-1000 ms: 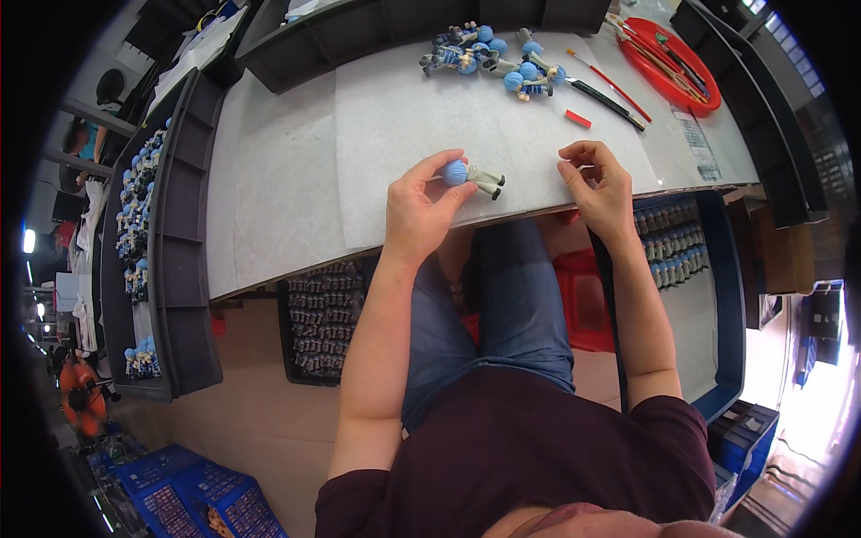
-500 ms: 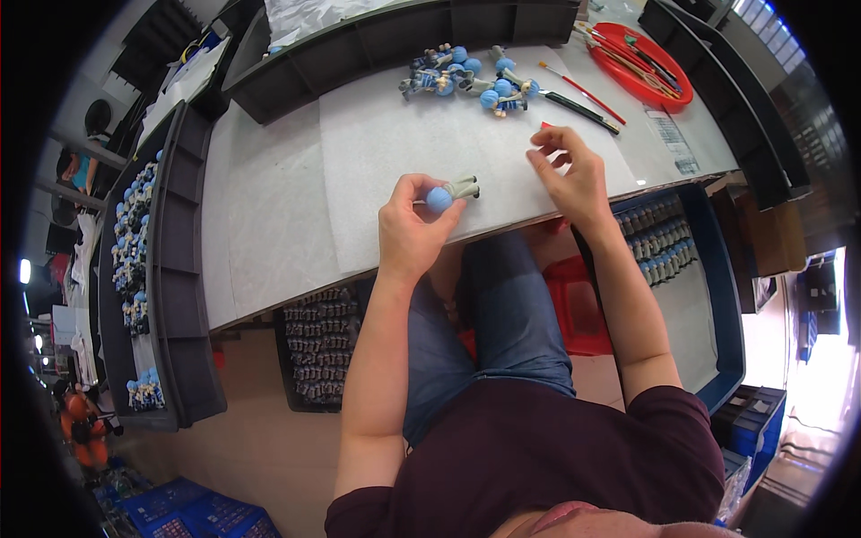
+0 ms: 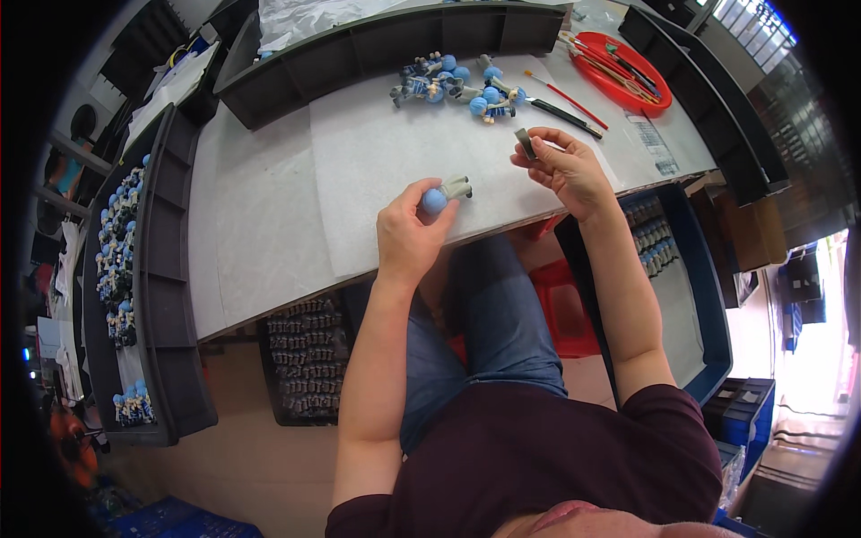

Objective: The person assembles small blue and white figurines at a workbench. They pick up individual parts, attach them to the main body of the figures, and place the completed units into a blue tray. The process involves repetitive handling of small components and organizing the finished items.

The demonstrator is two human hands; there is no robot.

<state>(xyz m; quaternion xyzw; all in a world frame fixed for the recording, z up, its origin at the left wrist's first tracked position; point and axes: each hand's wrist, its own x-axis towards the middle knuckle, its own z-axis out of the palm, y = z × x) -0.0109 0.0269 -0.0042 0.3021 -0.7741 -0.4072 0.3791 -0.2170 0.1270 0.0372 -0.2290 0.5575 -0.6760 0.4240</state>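
Note:
My left hand (image 3: pixel 409 235) pinches a small figurine (image 3: pixel 435 201) between thumb and fingers, just above the white sheet (image 3: pixel 359 197). Its round light-blue head lies toward my palm, and its pale grey legs point right. To the right, my right hand (image 3: pixel 574 175) is raised over the sheet, its fingertips closed on a small dark-grey curved piece (image 3: pixel 525 143), too small to name exactly. Beyond both hands lies a heap of similar blue-headed figurines (image 3: pixel 433 85), some with blue-striped bodies. A black pen-like tool (image 3: pixel 565 118) and a red-handled paintbrush (image 3: pixel 574 103) rest beside the heap.
A red oval tray (image 3: pixel 659 103) with brushes stands at the far right. Dark trays border the table: one at the back (image 3: pixel 377 67), one at the left (image 3: pixel 170 296) with figurines. A blue-rimmed bin (image 3: pixel 717 350) with rows of figurines sits below right; another full tray (image 3: pixel 305 359) is below left.
My right hand, earlier with no such piece showing in its fingers, now holds the dark-grey curved piece. My left hand keeps the figurine in nearly the same place. The whole view has shifted slightly.

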